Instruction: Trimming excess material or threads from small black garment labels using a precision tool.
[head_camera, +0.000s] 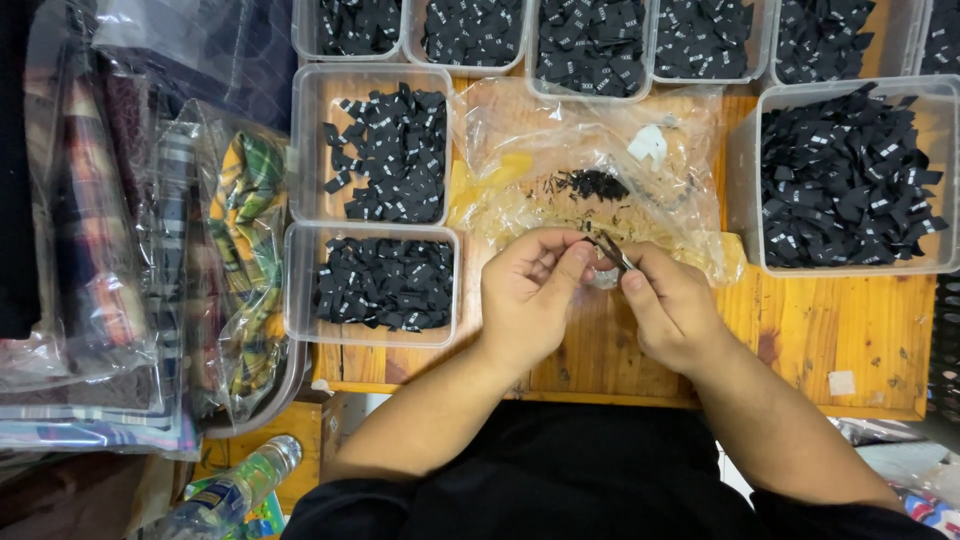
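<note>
While both hands meet over the wooden table (800, 330), the right hand (672, 305) pinches slim metal snips (610, 250) beside the closed fingertips of the left hand (530, 290).

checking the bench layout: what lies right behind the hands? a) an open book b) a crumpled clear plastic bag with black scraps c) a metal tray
b: just beyond the left hand and right hand lies a crumpled clear plastic bag holding a small heap of black scraps.
</note>
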